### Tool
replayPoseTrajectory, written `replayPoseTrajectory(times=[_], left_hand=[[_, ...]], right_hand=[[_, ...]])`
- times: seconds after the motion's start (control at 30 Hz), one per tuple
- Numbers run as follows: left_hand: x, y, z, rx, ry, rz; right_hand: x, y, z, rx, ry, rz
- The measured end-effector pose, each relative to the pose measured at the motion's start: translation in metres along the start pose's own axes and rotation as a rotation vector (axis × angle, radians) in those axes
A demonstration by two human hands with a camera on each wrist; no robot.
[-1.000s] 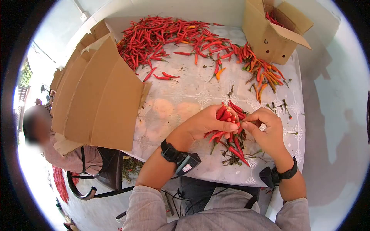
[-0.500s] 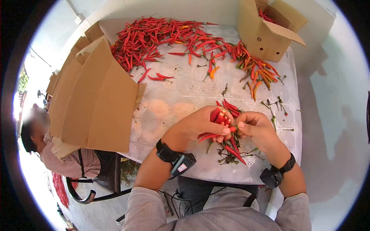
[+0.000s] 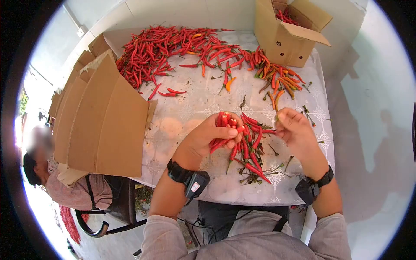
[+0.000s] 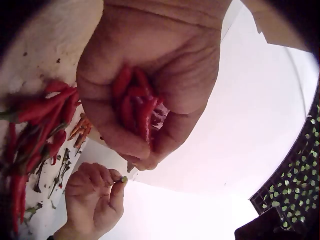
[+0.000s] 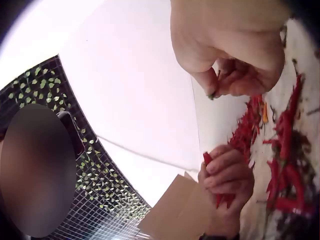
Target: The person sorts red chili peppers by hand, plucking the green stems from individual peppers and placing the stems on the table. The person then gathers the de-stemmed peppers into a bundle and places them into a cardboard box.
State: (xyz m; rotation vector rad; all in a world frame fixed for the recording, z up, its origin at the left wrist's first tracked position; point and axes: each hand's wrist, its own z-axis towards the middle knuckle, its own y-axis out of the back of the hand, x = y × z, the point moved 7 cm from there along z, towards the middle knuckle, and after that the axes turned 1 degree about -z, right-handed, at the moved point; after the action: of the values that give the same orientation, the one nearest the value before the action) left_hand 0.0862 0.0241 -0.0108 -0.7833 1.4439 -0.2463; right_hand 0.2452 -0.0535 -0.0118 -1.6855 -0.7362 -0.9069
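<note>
My left hand [image 3: 203, 138] grips a bunch of red chillies [image 4: 135, 102], its fingers curled round them. Pale, stemless ends of the bunch face up in the head view. To the right, my right hand [image 3: 299, 132] is raised over the table and pinches a small green chilli stem [image 5: 212, 95] between thumb and fingertip. Between and below the hands lies a small heap of red chillies [image 3: 256, 141] with green stems still on. Loose plucked stems [image 3: 288, 163] are scattered beside that heap.
A large pile of red chillies [image 3: 147, 52] covers the back of the table, with orange and greenish ones [image 3: 286, 80] at its right. An open cardboard box [image 3: 284, 43] stands back right. Tall cardboard [image 3: 99, 125] borders the left side. Another person [image 3: 73, 182] sits beyond it.
My hands were together at the bunch; now the right hand has moved away to the right with a stem. The left hand has shifted slightly left, still holding its chillies.
</note>
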Motion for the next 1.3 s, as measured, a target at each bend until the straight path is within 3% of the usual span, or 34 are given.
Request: replayPoseTrajectory(times=[0.03,0.1,0.13,0.2,0.23,0.3,0.43,0.5,0.57,0.63,0.7,0.73,0.77,0.83,0.87,0.93,0.97,1.03,1.2,1.3], left_hand=[[-0.001,-0.001,0.000,0.000,-0.001,0.002],[-0.005,0.000,-0.002,-0.075,-0.019,0.021],[-0.004,0.001,-0.002,-0.075,-0.020,0.021],[-0.003,0.005,0.001,-0.095,-0.052,-0.015],[-0.003,0.005,0.002,-0.094,-0.055,-0.014],[-0.001,0.017,0.000,-0.254,-0.061,-0.153],[0.000,0.028,0.001,-0.229,-0.044,-0.235],[0.004,0.032,0.002,-0.240,-0.016,-0.318],[0.002,0.031,0.005,-0.223,-0.033,-0.284],[0.001,0.029,0.002,-0.324,-0.050,-0.226],[0.001,0.028,0.003,-0.281,-0.049,-0.237],[0.001,0.025,0.004,-0.277,-0.047,-0.229],[0.001,0.022,0.005,-0.269,-0.043,-0.221],[0.003,0.021,0.007,-0.230,-0.052,-0.233],[0.003,0.018,0.007,-0.215,-0.078,-0.225],[0.003,0.008,0.008,-0.199,-0.099,-0.221],[0.002,0.004,0.008,-0.204,-0.116,-0.161],[0.004,0.000,0.008,-0.208,-0.126,-0.102],[0.013,-0.015,0.006,-0.079,0.036,0.298],[0.019,-0.021,0.003,-0.058,0.094,0.308]], right_hand=[[0.004,0.007,0.003,0.001,0.001,0.000],[0.040,0.039,0.003,-0.296,0.403,-0.411],[0.042,0.049,0.007,-0.296,0.403,-0.412],[0.065,0.070,-0.006,-0.657,0.682,-0.584],[0.066,0.069,-0.008,-0.656,0.685,-0.585],[0.074,0.042,-0.018,-0.694,0.816,-1.035],[0.024,-0.032,-0.011,0.110,0.370,-1.141],[0.004,-0.063,-0.025,0.354,0.566,-1.215],[-0.004,-0.072,-0.029,0.427,0.616,-1.341],[-0.008,-0.078,-0.030,0.495,0.653,-1.459],[-0.006,-0.071,-0.026,0.417,0.574,-1.548],[0.003,-0.073,-0.029,0.340,0.701,-1.512],[0.004,-0.074,-0.027,0.344,0.702,-1.510],[0.032,-0.071,-0.037,0.073,1.052,-1.331],[0.033,-0.071,-0.039,0.073,1.047,-1.331],[0.043,-0.051,-0.038,-0.068,0.887,-0.934],[0.041,-0.050,-0.038,-0.072,0.882,-0.935],[0.021,-0.039,-0.023,0.068,0.519,-0.468],[0.006,-0.036,-0.017,0.029,0.375,-0.429],[-0.002,-0.035,-0.012,0.019,0.333,-0.421]])
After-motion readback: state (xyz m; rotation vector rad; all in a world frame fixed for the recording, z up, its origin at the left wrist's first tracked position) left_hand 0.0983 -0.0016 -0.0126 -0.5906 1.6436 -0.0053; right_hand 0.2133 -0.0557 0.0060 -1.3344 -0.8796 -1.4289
